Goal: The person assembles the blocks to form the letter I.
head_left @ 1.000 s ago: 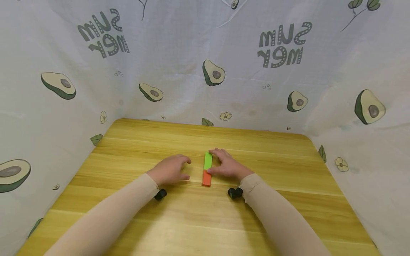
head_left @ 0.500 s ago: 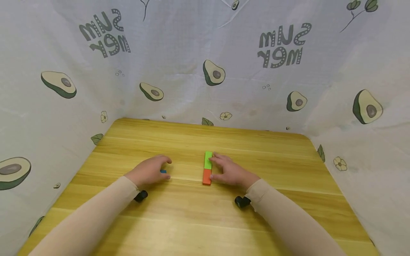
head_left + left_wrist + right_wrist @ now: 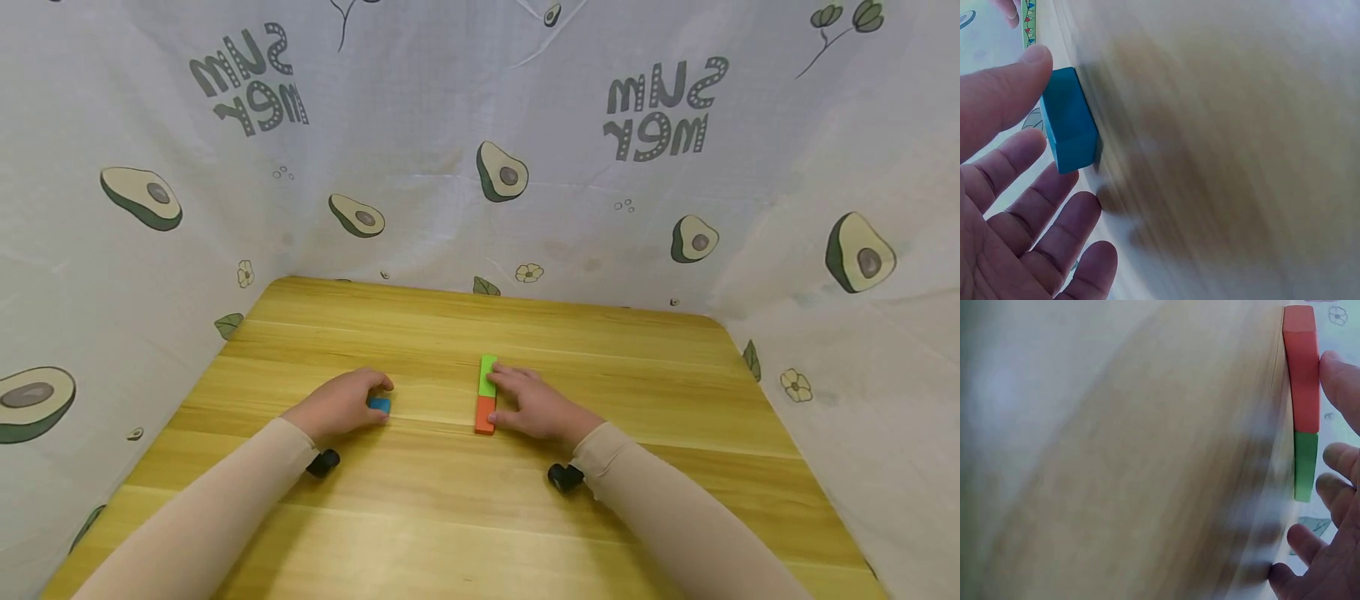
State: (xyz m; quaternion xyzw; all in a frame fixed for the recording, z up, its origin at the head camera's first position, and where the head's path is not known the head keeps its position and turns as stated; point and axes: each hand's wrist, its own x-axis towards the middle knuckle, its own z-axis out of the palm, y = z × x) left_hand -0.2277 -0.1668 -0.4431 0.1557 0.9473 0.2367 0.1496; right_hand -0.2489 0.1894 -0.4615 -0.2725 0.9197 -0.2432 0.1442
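A blue block lies on the table between the thumb and fingers of my left hand. In the left wrist view the thumb is at one end of the blue block, and the spread fingers are not closed round it. A green block and a red block lie end to end in one straight strip. My right hand is beside that strip, its thumb at the red block and its fingertips by the green one; whether they touch is unclear.
The wooden table bears the blocks. Behind it and at both sides hangs a pale cloth printed with avocados. Below each wrist sits a small black device.
My left hand has moved left, away from the green and red blocks, to the blue block, which now shows. The right hand has shifted slightly towards me. The strip looks unmoved.
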